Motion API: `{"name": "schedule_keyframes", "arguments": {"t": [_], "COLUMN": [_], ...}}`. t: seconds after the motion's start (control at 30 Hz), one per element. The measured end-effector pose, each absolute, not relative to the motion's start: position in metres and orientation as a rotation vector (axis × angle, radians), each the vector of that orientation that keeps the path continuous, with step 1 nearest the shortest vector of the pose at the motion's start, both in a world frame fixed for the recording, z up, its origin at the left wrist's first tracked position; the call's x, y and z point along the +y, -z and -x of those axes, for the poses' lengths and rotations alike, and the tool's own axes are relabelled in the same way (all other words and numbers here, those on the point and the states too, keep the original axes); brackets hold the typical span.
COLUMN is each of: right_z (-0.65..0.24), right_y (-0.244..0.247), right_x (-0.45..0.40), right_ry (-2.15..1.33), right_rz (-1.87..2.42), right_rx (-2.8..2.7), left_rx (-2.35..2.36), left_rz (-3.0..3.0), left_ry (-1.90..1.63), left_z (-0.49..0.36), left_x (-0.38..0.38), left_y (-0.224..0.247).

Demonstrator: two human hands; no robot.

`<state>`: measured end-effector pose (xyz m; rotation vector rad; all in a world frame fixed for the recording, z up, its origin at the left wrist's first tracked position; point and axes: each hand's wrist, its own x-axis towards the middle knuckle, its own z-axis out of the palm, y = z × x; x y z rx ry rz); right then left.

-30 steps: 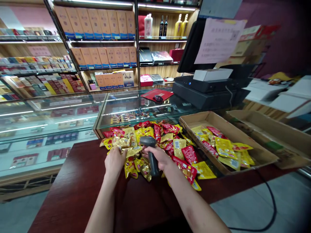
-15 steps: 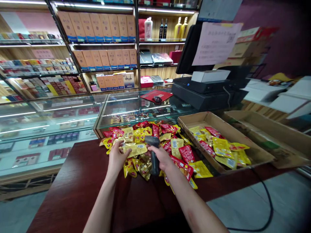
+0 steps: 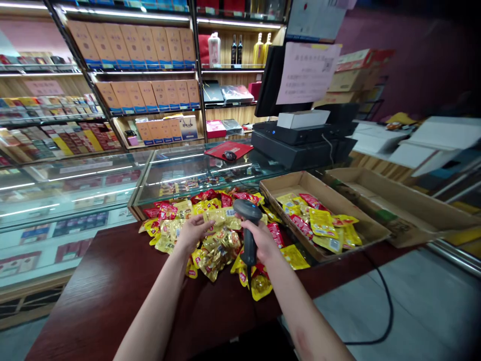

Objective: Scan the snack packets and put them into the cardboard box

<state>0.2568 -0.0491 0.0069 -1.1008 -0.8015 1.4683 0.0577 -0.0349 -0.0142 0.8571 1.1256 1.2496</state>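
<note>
1. In the head view, a handheld barcode scanner [image 3: 248, 225] is clamped in the right hand [image 3: 262, 241], its head held up over the sachets; 
2. the left hand [image 3: 193, 233] is held open, fingers apart, close over a heap of gold, yellow and red foil sachets [image 3: 216, 245] (whether they are touched cannot be told); 
3. the heap is spread on a dark red wooden bench [image 3: 82, 265], just before a glass display case [image 3: 71, 188]; a cardboard tray [image 3: 340, 205] of similar sachets is set beside it.

Only one view, from up on the person's head, looking forward and down, close to the left hand [image 3: 193, 233] and right hand [image 3: 261, 240] over the tabletop [image 3: 93, 271], with the glass case [image 3: 75, 185] and shelves [image 3: 131, 50] farther off.
</note>
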Motion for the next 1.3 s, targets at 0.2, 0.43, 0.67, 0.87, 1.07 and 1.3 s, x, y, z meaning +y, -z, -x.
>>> {"name": "schedule_keyframes", "arguments": {"t": [0.2,0.43,0.67,0.87,1.07,1.3], "right_z": [-0.258,-0.244,-0.228,-0.218,-0.214,-0.214], "right_y": [-0.017,-0.025,-0.021,-0.024,-0.028,-0.025], "right_x": [-0.057,-0.068,-0.075,-0.081,-0.082,-0.082], "right_ry": [-1.405,-1.201,-1.522,-1.489,-1.442,-1.411], "right_rz": [1.107,1.227,1.031,1.130,1.138,1.130], "right_rx": [-0.979,-1.162,-1.077,-1.178,-1.209,-1.241], "left_rx": [1.085,1.157,1.152,1.143,1.136,1.157], "left_rz": [-0.847,-0.904,-0.959,-0.960,-0.948,-0.972], "left_ry": [-1.153,-1.196,-1.213,-1.200,-1.216,-1.200], "left_z": [-0.048,-0.033,-0.028,-0.024,-0.022,-0.022], "left_x": [-0.016,0.009,0.024,0.027,0.025,0.024], "left_y": [0.008,-0.008,-0.012,-0.007,-0.004,-0.008]}}
